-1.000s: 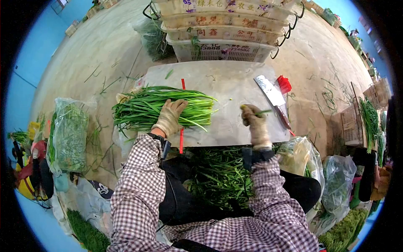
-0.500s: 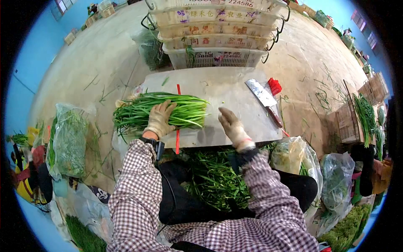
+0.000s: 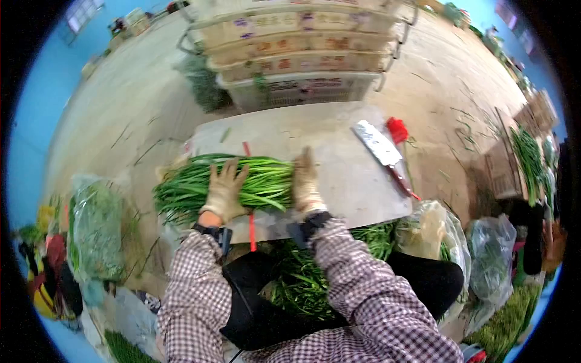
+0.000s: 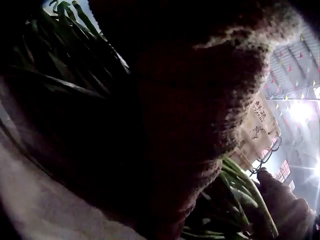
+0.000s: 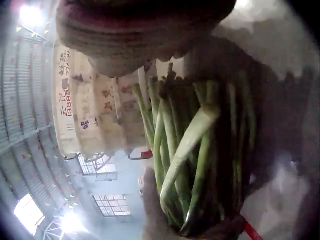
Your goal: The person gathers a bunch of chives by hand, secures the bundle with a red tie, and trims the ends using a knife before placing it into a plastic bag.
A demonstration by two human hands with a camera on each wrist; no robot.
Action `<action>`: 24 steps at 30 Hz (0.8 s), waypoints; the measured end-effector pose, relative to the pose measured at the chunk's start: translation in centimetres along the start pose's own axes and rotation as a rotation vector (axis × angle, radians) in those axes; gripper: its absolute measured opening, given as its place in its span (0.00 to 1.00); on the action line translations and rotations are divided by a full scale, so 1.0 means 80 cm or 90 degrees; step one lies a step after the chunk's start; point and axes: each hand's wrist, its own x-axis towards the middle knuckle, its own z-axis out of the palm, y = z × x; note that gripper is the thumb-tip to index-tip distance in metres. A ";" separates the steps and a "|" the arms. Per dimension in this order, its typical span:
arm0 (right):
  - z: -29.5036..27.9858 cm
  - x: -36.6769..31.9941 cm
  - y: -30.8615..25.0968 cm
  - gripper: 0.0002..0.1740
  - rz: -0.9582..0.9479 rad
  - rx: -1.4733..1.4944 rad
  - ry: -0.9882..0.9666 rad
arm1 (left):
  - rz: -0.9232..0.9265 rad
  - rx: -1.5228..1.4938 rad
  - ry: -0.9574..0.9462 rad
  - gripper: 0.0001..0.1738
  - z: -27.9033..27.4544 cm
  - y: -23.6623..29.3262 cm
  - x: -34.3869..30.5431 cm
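A bundle of long, green, leafy stalks with paler right-hand ends (image 3: 266,180) lies crosswise on a pale, flat tabletop (image 3: 363,196), over a thin red strip (image 3: 252,231) whose ends show on both sides. The person's left hand, in an off-white knit glove (image 3: 225,190), rests on top of the bundle with fingers spread. The right hand, in a matching glove (image 3: 306,181), is held flat with fingers extended, its palm side against the stalk ends. A broad steel cleaver with a brown handle (image 3: 380,145) lies to the right, well apart from both hands.
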 end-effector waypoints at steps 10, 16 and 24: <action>-0.125 -0.075 -0.149 0.35 -0.543 -0.466 0.053 | 0.000 -0.111 0.070 0.74 0.037 0.006 0.016; -0.360 -0.329 -0.372 0.26 -0.208 -0.993 0.106 | 0.161 -0.093 0.093 0.67 -0.055 0.020 0.025; -0.691 -0.381 -0.161 0.22 0.053 -0.820 0.369 | 0.412 -0.843 -0.068 0.38 -0.195 0.550 0.040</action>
